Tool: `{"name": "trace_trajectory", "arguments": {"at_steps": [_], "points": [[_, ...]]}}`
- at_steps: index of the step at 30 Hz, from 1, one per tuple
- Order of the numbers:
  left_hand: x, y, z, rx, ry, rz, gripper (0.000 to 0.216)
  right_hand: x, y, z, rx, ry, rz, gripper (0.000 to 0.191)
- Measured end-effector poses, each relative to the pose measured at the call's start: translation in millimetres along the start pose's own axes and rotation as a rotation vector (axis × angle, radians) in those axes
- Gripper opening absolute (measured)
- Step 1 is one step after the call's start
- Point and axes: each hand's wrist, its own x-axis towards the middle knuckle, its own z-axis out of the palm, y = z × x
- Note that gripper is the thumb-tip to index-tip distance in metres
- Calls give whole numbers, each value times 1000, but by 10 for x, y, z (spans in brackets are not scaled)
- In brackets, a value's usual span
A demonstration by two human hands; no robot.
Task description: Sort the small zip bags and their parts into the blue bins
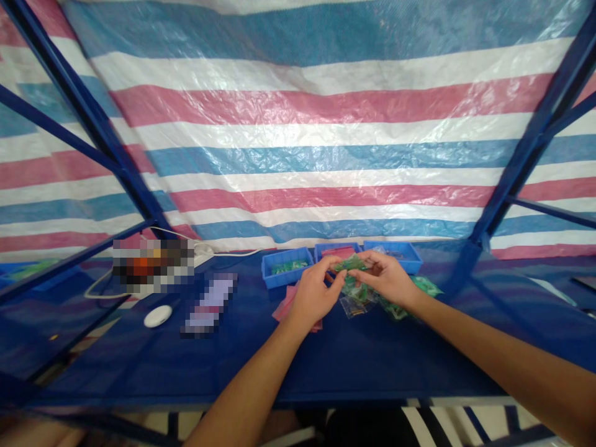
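Note:
My left hand (316,288) and my right hand (385,276) meet over the dark blue table (354,360), both pinching a small green packet (350,263) between their fingertips. Under the hands lie loose clear and green packets (356,303) and some pink bags (285,304). Just behind stand three small blue trays: the left tray (285,266) holds green pieces, the middle tray (336,250) holds pink bags, and the right tray (398,253) is partly hidden by my right hand.
A white round object (158,315) and a white cable (100,282) lie at the table's left, beside two blurred-out items. Blue metal frame bars (510,180) rise on both sides. A red, white and blue striped tarp (298,124) hangs behind.

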Motion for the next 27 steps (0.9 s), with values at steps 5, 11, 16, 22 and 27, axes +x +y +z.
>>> {"name": "trace_trajectory", "arguments": {"at_steps": [5,11,16,22,27], "points": [[2,28,6,-73,-9,14,29,-67,-34,11,26,-2,24,34],[-6,30,54,-21,-55,95,33,-195,165,-8,-5,132,-57,30],[-24,28,52,29,-61,94,32,-233,119,10,-177,130,-121,25],[-20,28,36,-54,-47,84,30,-235,107,33,-41,74,-26,27],[-13,1,100,-173,-49,22,38,-192,114,22,29,54,20,31]]}}
